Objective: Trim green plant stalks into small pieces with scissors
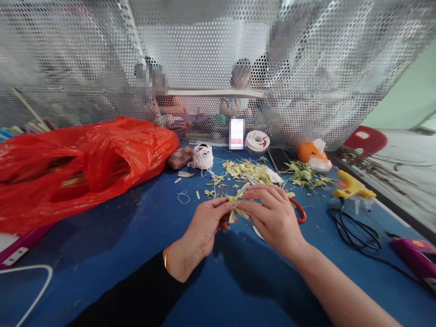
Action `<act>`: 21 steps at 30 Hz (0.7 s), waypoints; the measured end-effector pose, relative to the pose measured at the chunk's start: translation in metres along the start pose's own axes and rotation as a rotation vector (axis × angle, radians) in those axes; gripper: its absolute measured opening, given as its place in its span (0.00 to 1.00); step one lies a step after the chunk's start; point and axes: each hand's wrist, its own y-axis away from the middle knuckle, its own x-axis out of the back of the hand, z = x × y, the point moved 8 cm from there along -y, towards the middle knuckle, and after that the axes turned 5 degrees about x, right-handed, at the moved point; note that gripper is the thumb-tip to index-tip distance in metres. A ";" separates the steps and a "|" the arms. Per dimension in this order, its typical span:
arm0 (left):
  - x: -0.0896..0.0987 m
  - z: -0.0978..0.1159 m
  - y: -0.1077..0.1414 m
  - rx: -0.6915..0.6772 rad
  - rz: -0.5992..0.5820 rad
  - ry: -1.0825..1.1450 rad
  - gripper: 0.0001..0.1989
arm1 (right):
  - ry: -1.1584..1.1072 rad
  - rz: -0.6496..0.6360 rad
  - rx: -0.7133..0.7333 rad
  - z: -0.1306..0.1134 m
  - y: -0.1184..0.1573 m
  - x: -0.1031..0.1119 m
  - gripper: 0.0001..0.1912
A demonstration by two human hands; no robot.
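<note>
Between my hands, above the blue table [150, 218], is a small star-shaped piece of pale green leaf strips [232, 213]. My left hand [208, 222] pinches its left side between thumb and fingers. From the right, my right hand [270, 213] has its fingers closed on the strips, and its fingertips partly hide them. Red-handled scissors [299, 211] lie just beyond my right hand, mostly covered by it. Behind the hands is a loose heap of yellow-green leaf pieces [248, 171], with a ball of white string [203, 157] to its left.
A large red plastic bag [146, 141] fills the left side. At right lie a yellow glue gun [354, 185] with a black cord, a dark phone [278, 159], an orange tissue pack [311, 155] and green star-shaped pieces [304, 175]. A ribbon spool [258, 141] stands by the perforated metal screen [200, 54].
</note>
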 end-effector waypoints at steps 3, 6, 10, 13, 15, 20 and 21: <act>0.000 -0.004 0.000 0.031 0.007 0.015 0.13 | 0.008 -0.033 0.068 -0.005 0.001 -0.005 0.12; -0.001 -0.006 0.001 0.050 -0.006 -0.004 0.15 | 0.000 -0.033 0.060 -0.004 0.002 -0.006 0.12; -0.002 0.002 0.002 -0.015 -0.018 -0.092 0.15 | -0.057 -0.011 -0.062 0.003 0.002 -0.003 0.09; -0.005 0.010 0.005 -0.067 -0.035 -0.191 0.14 | -0.066 -0.022 -0.085 0.003 0.002 -0.003 0.09; -0.008 0.014 0.007 -0.091 -0.053 -0.257 0.12 | -0.057 -0.052 -0.069 0.001 0.002 -0.005 0.08; -0.013 0.012 0.008 -0.059 -0.113 -0.313 0.09 | -0.123 -0.109 -0.156 0.009 0.006 -0.010 0.10; -0.013 0.011 0.008 -0.051 -0.121 -0.316 0.10 | -0.149 -0.112 -0.192 0.012 0.007 -0.012 0.10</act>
